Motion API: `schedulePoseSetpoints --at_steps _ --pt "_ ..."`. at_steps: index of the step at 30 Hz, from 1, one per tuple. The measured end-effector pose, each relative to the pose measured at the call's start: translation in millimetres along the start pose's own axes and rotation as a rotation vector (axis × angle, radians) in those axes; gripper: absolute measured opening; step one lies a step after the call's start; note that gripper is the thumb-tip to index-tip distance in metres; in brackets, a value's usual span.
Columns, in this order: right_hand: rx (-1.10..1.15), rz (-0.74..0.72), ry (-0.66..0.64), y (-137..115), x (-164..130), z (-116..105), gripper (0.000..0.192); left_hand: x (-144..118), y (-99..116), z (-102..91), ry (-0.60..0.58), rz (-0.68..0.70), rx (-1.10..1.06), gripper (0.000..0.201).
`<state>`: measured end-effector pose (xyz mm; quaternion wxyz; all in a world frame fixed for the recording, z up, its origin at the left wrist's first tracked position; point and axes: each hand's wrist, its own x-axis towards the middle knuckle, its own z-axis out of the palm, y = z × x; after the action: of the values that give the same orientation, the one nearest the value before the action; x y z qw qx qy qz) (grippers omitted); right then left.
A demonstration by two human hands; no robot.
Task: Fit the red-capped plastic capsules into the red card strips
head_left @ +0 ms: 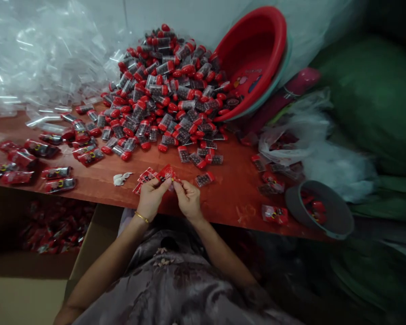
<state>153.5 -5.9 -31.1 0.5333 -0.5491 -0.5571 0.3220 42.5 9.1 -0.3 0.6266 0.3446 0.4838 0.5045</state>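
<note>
Near the table's front edge, my left hand (pixel 151 197) and my right hand (pixel 188 198) meet in a pinch on a small red printed label (pixel 166 172). Both thumbs and forefingers close on it; its lower part is hidden by my fingers. Under and beside my left hand lie several more red printed labels (pixel 145 177). Just right of my hands, a clear tube with a red cap and dark beads (pixel 205 179) lies on the table. A crumpled white scrap (pixel 122 178) sits to the left.
Behind my hands rises a heap of red-capped tubes (pixel 165 90), against a tilted red basin (pixel 277 54). Clear plastic sleeves (pixel 47 54) pile up at back left. Wrapped tubes (pixel 59 185) lie left, above an open carton (pixel 84 253). A grey bowl (pixel 338 225) stands right.
</note>
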Motion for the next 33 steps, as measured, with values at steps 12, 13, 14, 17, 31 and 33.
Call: schedulePoseSetpoints --at_steps 12,13,14,17,31,33 --pt "-0.599 -0.026 0.048 5.9 12.6 -35.9 0.036 5.5 -3.0 4.9 0.06 -0.202 -0.229 0.034" --pt "-0.757 0.015 0.102 9.1 14.5 -43.0 0.042 6.5 -1.1 4.6 0.07 -0.222 -0.243 0.036" --pt "-0.899 0.066 0.146 13.2 15.4 -49.7 0.049 7.3 0.5 4.6 0.078 -0.249 -0.259 0.038" --pt "-1.144 0.151 0.145 28.1 10.3 -65.7 0.056 8.1 3.5 6.4 0.075 -0.337 -0.303 0.043" --pt "-1.261 0.108 0.097 38.0 -10.0 -74.5 0.046 -2.4 1.5 8.2 0.034 -0.385 -0.287 0.044" --pt "-1.229 0.103 0.098 39.4 -7.8 -78.0 0.039 -2.6 1.6 5.5 0.056 -0.376 -0.282 0.043"
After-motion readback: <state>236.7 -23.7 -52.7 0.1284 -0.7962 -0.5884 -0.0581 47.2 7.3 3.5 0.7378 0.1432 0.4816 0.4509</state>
